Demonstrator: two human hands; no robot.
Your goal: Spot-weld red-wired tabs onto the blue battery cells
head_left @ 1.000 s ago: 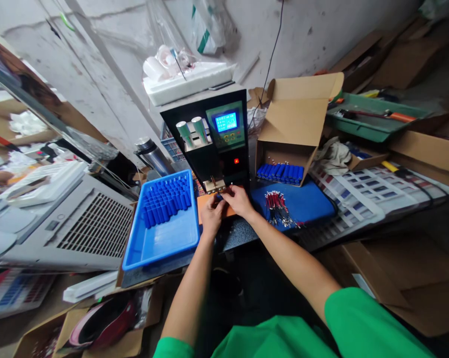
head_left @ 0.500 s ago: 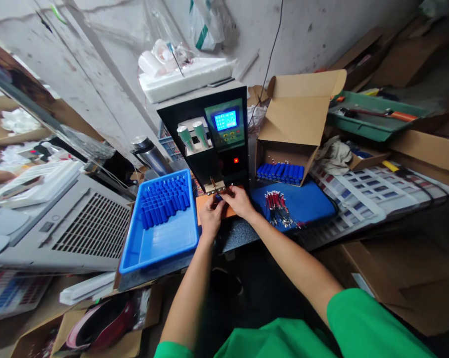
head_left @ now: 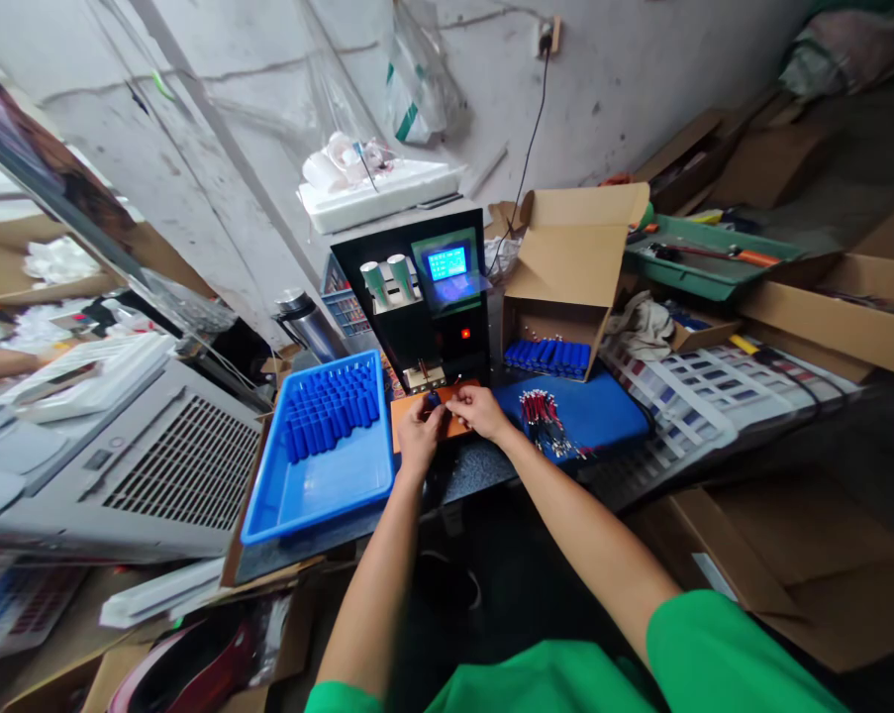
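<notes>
My left hand (head_left: 420,436) is closed around a blue cylindrical battery cell (head_left: 433,400), mostly covered by the fingers. Beside it my right hand (head_left: 479,410) is closed in a pinch, its fingertips close to the cell; what they hold is too small to make out. Both hands are over an orange board (head_left: 456,428), just in front of the electrodes (head_left: 423,376) of a black spot welder (head_left: 417,342) with a lit screen. To the left, a blue tray (head_left: 317,495) holds rows of blue cells. On the right, red and black wire leads (head_left: 543,416) lie on a blue mat (head_left: 610,406).
Behind the mat an open cardboard box (head_left: 565,243) contains more blue cells with leads. A steel flask (head_left: 309,322) stands behind the tray. Farther right are a green tray (head_left: 714,272) with tools and a white plastic crate (head_left: 676,406). A person's arm (head_left: 5,363) shows at far left.
My hands have drawn back a little from the welder's electrodes, toward me, and the blue cell now shows between the fingers. The camera view has shifted slightly.
</notes>
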